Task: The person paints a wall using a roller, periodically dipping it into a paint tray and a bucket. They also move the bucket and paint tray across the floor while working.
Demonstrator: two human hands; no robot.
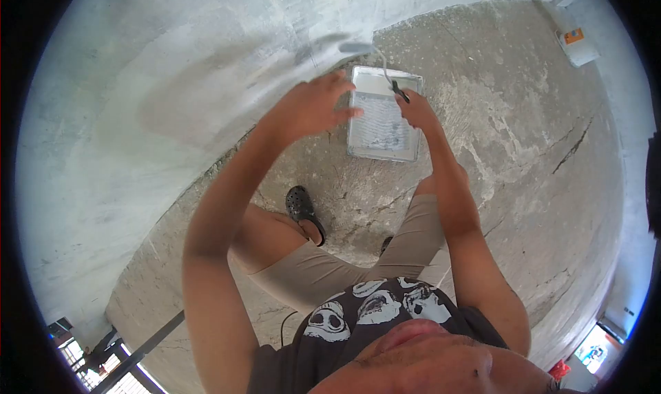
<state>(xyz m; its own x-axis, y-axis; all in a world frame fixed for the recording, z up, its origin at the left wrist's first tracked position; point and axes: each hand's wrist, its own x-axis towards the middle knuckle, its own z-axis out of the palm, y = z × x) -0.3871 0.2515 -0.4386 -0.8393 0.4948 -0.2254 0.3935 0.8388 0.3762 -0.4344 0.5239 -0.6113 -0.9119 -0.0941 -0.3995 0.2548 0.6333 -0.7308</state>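
My right hand (417,110) is closed round the dark handle of a paint roller (356,48), whose wire frame rises past the top of the paint tray. The roller head is close to the wall, just above the tray's upper left corner; whether it touches is hard to tell. Below it, the paint tray (352,146) lies on the floor with white paint in its deep end and over its ribbed slope. My left hand (320,105) is held with fingers spread and nothing in it, beside the tray's left edge.
The pale wall (138,84) curves along the left, meeting the rough concrete floor (509,139). A white container with an orange label (582,48) stands at the upper right. My foot in a black clog (301,205) is below the tray.
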